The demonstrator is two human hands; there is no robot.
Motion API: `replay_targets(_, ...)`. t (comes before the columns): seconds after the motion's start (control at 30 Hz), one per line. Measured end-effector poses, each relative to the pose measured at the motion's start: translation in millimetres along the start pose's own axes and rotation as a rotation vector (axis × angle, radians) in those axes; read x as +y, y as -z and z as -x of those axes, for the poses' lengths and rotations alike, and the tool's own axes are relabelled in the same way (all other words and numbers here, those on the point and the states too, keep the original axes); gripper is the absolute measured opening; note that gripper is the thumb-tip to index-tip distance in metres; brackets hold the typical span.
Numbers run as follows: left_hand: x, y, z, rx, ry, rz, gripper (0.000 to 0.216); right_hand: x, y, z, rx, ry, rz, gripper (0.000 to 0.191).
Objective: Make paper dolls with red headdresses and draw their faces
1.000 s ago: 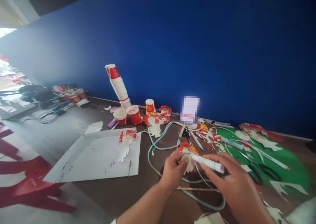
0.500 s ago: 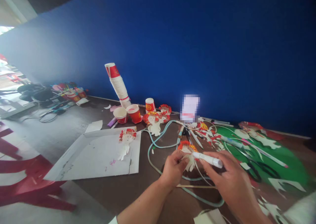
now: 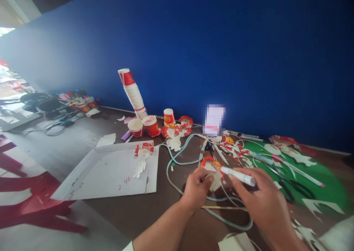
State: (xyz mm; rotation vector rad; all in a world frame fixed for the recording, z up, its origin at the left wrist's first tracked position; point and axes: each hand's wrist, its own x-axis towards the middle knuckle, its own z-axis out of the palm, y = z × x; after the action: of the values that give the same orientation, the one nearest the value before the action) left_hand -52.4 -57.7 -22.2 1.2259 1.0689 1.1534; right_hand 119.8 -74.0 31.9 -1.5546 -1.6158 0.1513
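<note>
Reaching in from the lower edge, the left hand point(image 3: 197, 190) comes forward with its forearm angled up and to the right, knuckles up, its fingers point(image 3: 204, 174) pinched on the near edge of a small paper cutout figure point(image 3: 212, 170). The right hand point(image 3: 261, 199) enters from the lower right, back of the hand up, its fingers wrapped around a white marker point(image 3: 238, 176) that lies nearly level, its tip pointing left and meeting the cutout.

That cutout sits between the two hands, just above the brown tabletop point(image 3: 155, 212). It is a flat piece cut from a paper cup: a red and orange patterned top with a fringed edge, and a pale cream body below with jagged lower ends. Fine detail on it is too blurred to read.

A pale green cord point(image 3: 177, 158) loops over the tabletop under and around the hands, and a thin wooden stick point(image 3: 221, 207) lies just below them. A similar cutout rests on a white sheet point(image 3: 110, 177) to the left, and a leaning stack of paper cups point(image 3: 132, 94) stands near the blue wall point(image 3: 221, 51).
</note>
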Motion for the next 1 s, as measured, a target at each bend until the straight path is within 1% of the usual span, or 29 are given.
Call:
replay_targets(0.07, 2, 2, 0, 0.049, 0.012, 0.002, 0.025, 11, 3, -5, 0.028, -0.115, 0.049, 0.032)
replay_targets(0.1, 2, 3, 0, 0.085, 0.021, -0.002, 0.025, 18, 5, -8, 0.011, -0.183, 0.072, 0.034)
replay_targets(0.23, 1, 11, -4, 0.242, 0.050, 0.022, 0.030, 48, 9, -17, -0.174, -0.435, 0.080, 0.038)
replay_targets(0.3, -1, 13, -6, 0.281, 0.068, 0.063, 0.034, 62, 10, -19, -0.252, -0.521, 0.040, 0.041)
replay_targets(0.33, -2, 14, -7, 0.293, 0.079, 0.077, 0.036, 68, 11, -19, -0.287, -0.544, 0.040, 0.042)
replay_targets(0.4, -4, 15, -8, 0.314, 0.096, 0.088, 0.038, 80, 14, -18, -0.347, -0.535, 0.092, 0.045)
replay_targets(0.43, -5, 15, -9, 0.325, 0.098, 0.086, 0.039, 84, 16, -18, -0.363, -0.508, 0.136, 0.046)
replay_targets(0.5, -7, 15, -9, 0.354, 0.094, 0.080, 0.040, 88, 17, -15, -0.328, -0.404, 0.237, 0.048)
replay_targets(0.6, -8, 15, -10, 0.386, 0.085, 0.076, 0.040, 78, 14, -9, -0.202, -0.245, 0.307, 0.057)
replay_targets(0.63, -8, 15, -10, 0.391, 0.082, 0.075, 0.040, 70, 10, -6, -0.201, -0.239, 0.274, 0.060)
replay_targets(0.67, -8, 15, -10, 0.395, 0.078, 0.074, 0.039, 61, 5, -3, -0.256, -0.274, 0.219, 0.062)
replay_targets(0.73, -6, 15, -10, 0.400, 0.072, 0.065, 0.039, 41, -9, 2, -0.410, -0.338, 0.117, 0.068)
replay_targets(0.77, -6, 15, -10, 0.402, 0.070, 0.057, 0.039, 31, -16, 3, -0.441, -0.351, 0.128, 0.073)
replay_targets(0.83, -4, 15, -9, 0.402, 0.067, 0.036, 0.038, 18, -31, 4, -0.480, -0.322, 0.196, 0.084)
replay_targets(0.87, -3, 15, -9, 0.401, 0.066, 0.026, 0.038, 14, -38, 3, -0.493, -0.301, 0.233, 0.085)
replay_targets(0.93, -2, 16, -8, 0.399, 0.060, 0.015, 0.037, 9, -50, 1, -0.511, -0.281, 0.284, 0.087)
replay_targets(1.0, -1, 16, -7, 0.404, 0.053, 0.022, 0.037, 9, -58, -1, -0.512, -0.282, 0.283, 0.085)
